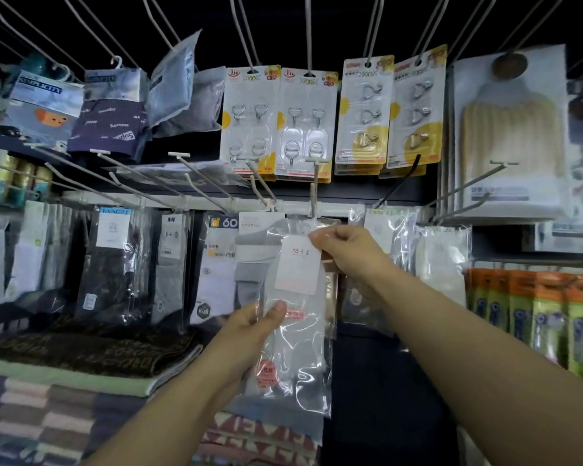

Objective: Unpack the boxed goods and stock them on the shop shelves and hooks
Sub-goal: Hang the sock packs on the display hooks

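Note:
A clear plastic sock packet (pixel 297 334) with a white label card hangs upright in front of the lower rail. My right hand (pixel 344 250) pinches its top edge just below a white peg hook (pixel 313 200). My left hand (pixel 256 327) grips the packet's left side at mid-height, thumb on the front. Whether the packet's top is threaded onto the hook I cannot tell.
Other sock packets (pixel 169 264) hang left and right along the rail. Metal-hook blister cards (pixel 303 122) and underwear packs (pixel 111 119) hang above. Folded towels (pixel 81 354) are stacked at lower left. Green-and-orange packs (pixel 532 311) hang at right. Several bare pegs (pixel 196 173) stick out.

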The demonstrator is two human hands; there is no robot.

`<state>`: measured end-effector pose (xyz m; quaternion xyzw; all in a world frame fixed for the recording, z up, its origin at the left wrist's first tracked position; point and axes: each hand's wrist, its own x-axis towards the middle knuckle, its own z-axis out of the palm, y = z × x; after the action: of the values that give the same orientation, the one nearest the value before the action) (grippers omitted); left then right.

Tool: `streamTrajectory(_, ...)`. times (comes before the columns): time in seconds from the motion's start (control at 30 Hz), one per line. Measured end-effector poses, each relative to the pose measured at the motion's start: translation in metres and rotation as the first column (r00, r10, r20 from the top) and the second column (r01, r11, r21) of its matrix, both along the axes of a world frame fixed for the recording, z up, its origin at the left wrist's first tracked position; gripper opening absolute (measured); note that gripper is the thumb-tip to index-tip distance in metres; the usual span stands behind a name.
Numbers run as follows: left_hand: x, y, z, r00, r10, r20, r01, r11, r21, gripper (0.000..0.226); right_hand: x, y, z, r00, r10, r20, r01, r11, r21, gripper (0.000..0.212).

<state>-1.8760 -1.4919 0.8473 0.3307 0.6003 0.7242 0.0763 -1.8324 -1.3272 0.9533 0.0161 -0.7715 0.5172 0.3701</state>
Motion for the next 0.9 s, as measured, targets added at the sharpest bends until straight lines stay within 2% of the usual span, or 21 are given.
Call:
streamTrajectory(0.07,0.003,0.004,0.002,1.000,-0.011,0.004,0.011,1.000,0.000,0.021,0.002,0.002,0.001,1.000,0.014,0.005,-0.014,1.000,-0.026,0.006)
streamTrajectory(0.13,0.007,0.007,0.005,1.000,0.001,-0.002,-0.001,1.000,0.009,0.019,0.002,0.004,0.003,0.998,-0.060,-0.024,0.059,0.998,-0.035,0.007)
streamTrajectory(0.23,0.005,0.006,0.012,0.991,0.132,-0.019,-0.131,0.990,0.044,0.031,0.000,0.010,0.012,0.967,-0.231,-0.108,0.229,0.973,-0.034,0.004)
streamTrajectory(0.33,-0.003,-0.003,0.015,0.975,0.223,0.002,-0.223,0.974,0.047,0.039,-0.001,0.011,0.027,0.942,-0.285,-0.175,0.292,0.956,0.012,0.013)
streamTrajectory(0.47,-0.007,-0.014,0.015,0.975,0.224,-0.007,-0.223,0.974,0.048,0.020,-0.007,0.003,0.042,0.918,-0.318,-0.239,0.362,0.917,0.169,0.015)
streamTrajectory(0.53,-0.008,-0.018,0.014,0.975,0.221,-0.023,-0.220,0.975,0.037,0.012,-0.013,-0.001,0.043,0.918,-0.332,-0.217,0.374,0.907,0.195,0.013)
streamTrajectory(0.7,-0.011,-0.025,0.014,0.971,0.235,-0.047,-0.233,0.972,0.039,0.007,-0.023,-0.001,0.033,0.927,-0.324,-0.188,0.356,0.918,0.174,0.023)
streamTrajectory(0.9,-0.015,-0.034,0.011,0.964,0.249,-0.089,-0.251,0.968,-0.011,0.012,-0.022,0.004,0.039,0.908,-0.389,-0.159,0.419,0.861,0.288,0.026)
